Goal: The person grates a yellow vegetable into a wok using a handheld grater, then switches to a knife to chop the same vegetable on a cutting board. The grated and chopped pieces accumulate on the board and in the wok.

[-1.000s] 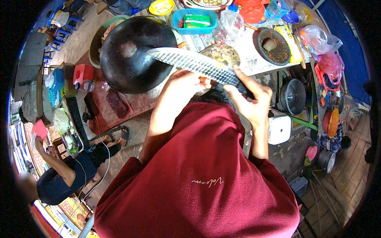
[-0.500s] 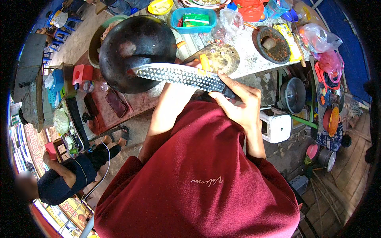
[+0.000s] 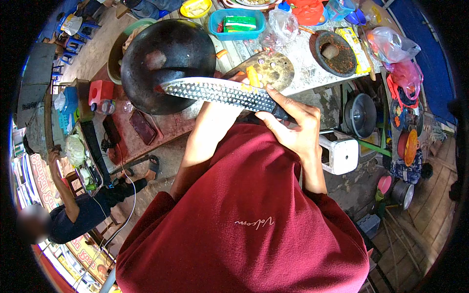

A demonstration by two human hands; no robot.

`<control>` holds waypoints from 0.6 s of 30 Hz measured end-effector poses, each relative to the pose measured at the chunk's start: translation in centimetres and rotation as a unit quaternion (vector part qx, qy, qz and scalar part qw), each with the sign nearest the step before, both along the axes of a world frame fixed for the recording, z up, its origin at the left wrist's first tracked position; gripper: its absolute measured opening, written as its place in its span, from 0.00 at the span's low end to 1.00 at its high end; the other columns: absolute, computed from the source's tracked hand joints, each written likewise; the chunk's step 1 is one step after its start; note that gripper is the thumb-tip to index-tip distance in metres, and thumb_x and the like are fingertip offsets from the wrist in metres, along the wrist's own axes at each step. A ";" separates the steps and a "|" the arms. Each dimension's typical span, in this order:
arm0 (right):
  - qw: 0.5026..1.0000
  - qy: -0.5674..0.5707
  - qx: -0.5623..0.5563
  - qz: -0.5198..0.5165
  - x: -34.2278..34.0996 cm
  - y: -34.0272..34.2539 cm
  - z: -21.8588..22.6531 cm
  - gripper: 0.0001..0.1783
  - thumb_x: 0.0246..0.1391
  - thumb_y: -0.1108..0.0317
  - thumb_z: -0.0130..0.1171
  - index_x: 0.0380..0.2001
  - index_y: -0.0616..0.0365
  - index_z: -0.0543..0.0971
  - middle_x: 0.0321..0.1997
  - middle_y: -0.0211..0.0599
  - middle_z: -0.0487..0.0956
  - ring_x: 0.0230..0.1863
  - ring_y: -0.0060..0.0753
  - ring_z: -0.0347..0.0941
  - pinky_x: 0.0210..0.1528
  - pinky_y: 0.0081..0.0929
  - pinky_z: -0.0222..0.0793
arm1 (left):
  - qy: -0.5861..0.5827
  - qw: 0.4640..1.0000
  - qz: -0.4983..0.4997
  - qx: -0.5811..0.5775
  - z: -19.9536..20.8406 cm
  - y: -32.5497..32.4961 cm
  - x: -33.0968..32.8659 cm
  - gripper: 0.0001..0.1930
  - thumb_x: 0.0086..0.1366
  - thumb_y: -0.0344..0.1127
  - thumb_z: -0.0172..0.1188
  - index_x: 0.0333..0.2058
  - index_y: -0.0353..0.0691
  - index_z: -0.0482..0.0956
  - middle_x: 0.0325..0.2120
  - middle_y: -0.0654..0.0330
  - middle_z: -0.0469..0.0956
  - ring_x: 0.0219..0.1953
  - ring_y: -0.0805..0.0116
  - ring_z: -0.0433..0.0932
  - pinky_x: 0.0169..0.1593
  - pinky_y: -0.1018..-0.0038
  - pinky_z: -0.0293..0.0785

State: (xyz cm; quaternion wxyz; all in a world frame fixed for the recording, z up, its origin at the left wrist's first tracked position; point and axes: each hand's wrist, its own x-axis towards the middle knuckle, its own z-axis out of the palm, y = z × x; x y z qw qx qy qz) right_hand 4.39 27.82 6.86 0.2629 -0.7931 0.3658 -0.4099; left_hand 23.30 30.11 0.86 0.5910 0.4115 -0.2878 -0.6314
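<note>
My right hand (image 3: 300,115) is closed round the dark handle of a large knife (image 3: 220,93) with a dimpled blade. The blade crosses in front of my left hand (image 3: 220,112) and hides most of its fingers. Past the blade's upper edge, my left fingertips show closed against an orange piece of carrot (image 3: 252,75); the grip itself is partly hidden. Beneath lies a worn round wooden board (image 3: 281,73) with small bits on it. Another carrot piece (image 3: 222,53) rests on the table just beyond the blade.
A big blackened wok (image 3: 166,63) stands left of the board. Beyond are a blue plastic tub (image 3: 220,31) and clear plastic bag (image 3: 283,27); a stone mortar (image 3: 332,54) is at right. A white stool (image 3: 339,155) stands below. Another person (image 3: 73,212) is at far left.
My hands and the knife hold almost the same pose. At far left, the other person's arm has reached up toward the shelf, and the head has shifted slightly.
</note>
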 end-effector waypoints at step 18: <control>0.998 0.004 0.062 0.006 -1.0 0.0 0.6 0.28 0.39 0.72 0.77 0.48 0.66 0.81 0.42 0.52 0.84 0.40 0.33 0.84 0.42 0.26 0.78 | -0.279 0.948 -0.066 -0.138 0.2 0.0 0.7 0.14 0.67 0.27 0.57 0.50 0.32 0.73 0.44 0.55 0.78 0.48 0.69 0.77 0.53 0.73 0.74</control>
